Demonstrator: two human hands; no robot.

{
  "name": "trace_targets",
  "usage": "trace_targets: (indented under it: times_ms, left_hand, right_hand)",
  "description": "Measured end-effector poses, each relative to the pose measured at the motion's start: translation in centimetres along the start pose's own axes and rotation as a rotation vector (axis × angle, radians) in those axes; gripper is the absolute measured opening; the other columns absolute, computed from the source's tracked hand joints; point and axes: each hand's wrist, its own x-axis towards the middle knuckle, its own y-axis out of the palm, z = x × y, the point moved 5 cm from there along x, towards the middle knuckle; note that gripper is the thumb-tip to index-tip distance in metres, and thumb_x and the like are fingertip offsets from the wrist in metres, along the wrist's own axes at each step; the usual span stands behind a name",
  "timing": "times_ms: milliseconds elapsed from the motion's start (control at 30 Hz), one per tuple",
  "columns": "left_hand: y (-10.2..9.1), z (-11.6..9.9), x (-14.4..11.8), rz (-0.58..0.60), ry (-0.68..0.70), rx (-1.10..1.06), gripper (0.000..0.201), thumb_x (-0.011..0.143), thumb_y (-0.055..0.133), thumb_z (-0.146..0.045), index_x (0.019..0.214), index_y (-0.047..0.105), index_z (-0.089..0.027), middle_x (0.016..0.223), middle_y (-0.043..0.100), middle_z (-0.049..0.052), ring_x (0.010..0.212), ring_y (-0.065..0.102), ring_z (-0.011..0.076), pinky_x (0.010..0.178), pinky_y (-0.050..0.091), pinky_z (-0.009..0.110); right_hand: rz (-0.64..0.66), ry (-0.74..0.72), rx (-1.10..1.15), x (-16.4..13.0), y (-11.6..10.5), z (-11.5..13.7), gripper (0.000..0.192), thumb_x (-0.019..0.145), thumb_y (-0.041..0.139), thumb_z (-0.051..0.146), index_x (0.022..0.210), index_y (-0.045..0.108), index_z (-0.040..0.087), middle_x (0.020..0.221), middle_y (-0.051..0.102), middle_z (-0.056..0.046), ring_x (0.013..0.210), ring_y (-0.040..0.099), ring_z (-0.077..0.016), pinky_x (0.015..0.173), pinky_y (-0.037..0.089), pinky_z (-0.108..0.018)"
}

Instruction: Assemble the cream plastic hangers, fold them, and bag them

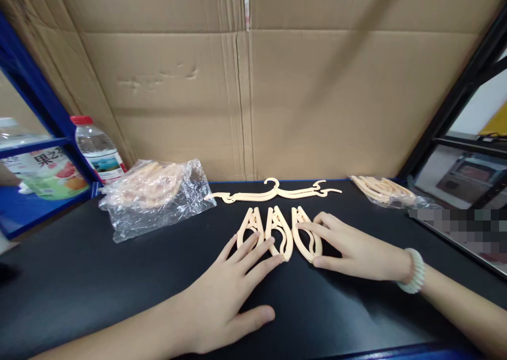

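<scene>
Three cream folding hangers lie folded side by side on the black tabletop: a left one, a middle one and a right one. My left hand is flat with fingers spread, its fingertips resting on the left and middle hangers, partly covering them. My right hand has the right folded hanger between its thumb at the lower end and its fingers near the upper part. Behind them lies an unfolded hanger, arms spread wide and hook pointing away from me.
A clear plastic bag of hangers lies at the left, and another bagged bundle of hangers at the back right. A red-capped bottle stands by the blue shelf frame. A cardboard wall closes off the back.
</scene>
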Motion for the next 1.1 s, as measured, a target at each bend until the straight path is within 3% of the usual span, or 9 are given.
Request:
trace_targets:
  times_ms: [133,433,600,867,1000,1100]
  left_hand:
    - [0.1,0.7,0.2,0.013,-0.026,0.092,0.062,0.093,0.049,-0.049,0.149,0.029,-0.033,0.158,0.024,0.004,0.145,0.016,0.037,0.113,0.014,0.066]
    - [0.1,1.3,0.5,-0.074,-0.055,0.123,0.06,0.09,0.055,-0.046,0.146,0.034,-0.034,0.156,0.031,0.004,0.145,0.02,0.036,0.114,0.017,0.064]
    - [0.1,1.4,0.5,-0.009,-0.041,0.122,0.062,0.091,0.051,-0.048,0.148,0.03,-0.033,0.158,0.027,0.006,0.145,0.018,0.0377,0.112,0.015,0.068]
    - [-0.1,1.0,0.5,-0.029,-0.028,0.151,0.06,0.091,0.051,-0.049,0.146,0.033,-0.032,0.156,0.031,0.006,0.144,0.023,0.0367,0.111,0.019,0.068]
    - [-2.1,1.8,0.6,-0.183,-0.044,0.314,0.046,0.096,0.043,-0.04,0.14,0.04,-0.027,0.15,0.041,0.007,0.139,0.034,0.0314,0.112,0.026,0.06]
    - [-5.0,4.8,-0.2,-0.395,-0.253,0.574,0.035,0.096,0.04,-0.026,0.127,0.054,-0.021,0.141,0.051,0.011,0.13,0.045,0.0312,0.104,0.037,0.052]
  right_hand:
    - [-0.047,-0.036,-0.054,0.5,0.3,0.0,0.058,0.092,0.048,0.051,0.141,0.042,0.021,0.114,0.051,-0.011,0.104,0.05,-0.0245,0.096,0.043,-0.044]
    - [-0.102,-0.037,-0.107,0.9,0.8,-0.5,0.063,0.092,0.05,0.05,0.144,0.037,0.017,0.118,0.052,-0.013,0.105,0.049,-0.0255,0.097,0.042,-0.045]
    - [-0.12,-0.02,-0.092,0.8,0.7,-0.6,0.068,0.09,0.054,0.05,0.147,0.032,0.019,0.12,0.052,-0.012,0.109,0.049,-0.0269,0.098,0.042,-0.047]
    - [-0.127,0.013,-0.086,1.0,0.7,-0.6,0.072,0.089,0.053,0.053,0.149,0.029,0.02,0.122,0.054,-0.013,0.111,0.051,-0.0285,0.098,0.042,-0.048]
    - [-0.12,0.029,-0.073,0.9,0.7,-0.6,0.073,0.088,0.053,0.055,0.149,0.03,0.021,0.119,0.055,-0.013,0.109,0.053,-0.0289,0.097,0.044,-0.049]
    - [-0.109,0.048,-0.075,0.8,0.7,-0.6,0.075,0.087,0.053,0.057,0.148,0.031,0.021,0.119,0.055,-0.013,0.109,0.053,-0.029,0.097,0.043,-0.049]
